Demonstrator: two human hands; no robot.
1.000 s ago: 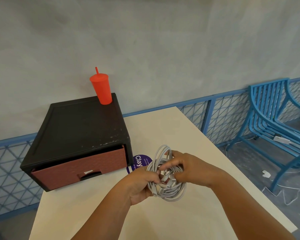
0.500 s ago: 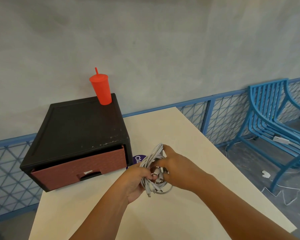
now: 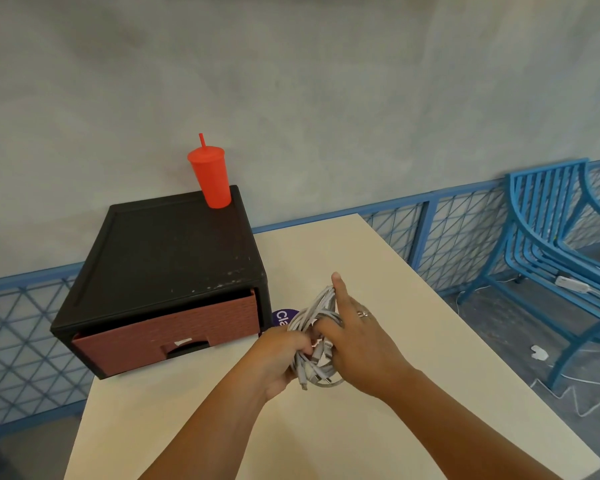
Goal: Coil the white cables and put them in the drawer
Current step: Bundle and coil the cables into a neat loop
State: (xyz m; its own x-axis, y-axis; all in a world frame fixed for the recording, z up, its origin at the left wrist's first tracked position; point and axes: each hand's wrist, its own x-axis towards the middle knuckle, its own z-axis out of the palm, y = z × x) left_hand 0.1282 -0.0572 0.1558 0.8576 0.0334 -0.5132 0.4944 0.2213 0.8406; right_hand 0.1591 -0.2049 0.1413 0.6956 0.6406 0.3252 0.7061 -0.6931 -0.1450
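A person's two hands held a coiled bundle of white cables (image 3: 317, 308) above a cream tabletop (image 3: 378, 251), just right of a black drawer unit (image 3: 167, 251). The left hand (image 3: 283, 355) was clenched round the lower loops. The right hand (image 3: 359, 337) hooked its fingers through the upper loops, thumb pointing up. Several connector ends (image 3: 314, 374) dangled loose below. The unit's reddish-brown drawer (image 3: 167, 329) looked shut or barely ajar. A red tumbler (image 3: 210, 178) stood on the unit. Doing this step well probably meant keeping the left hand tight so the coil did not spring apart, tucking in the stray ends, then freeing the right hand for the drawer.
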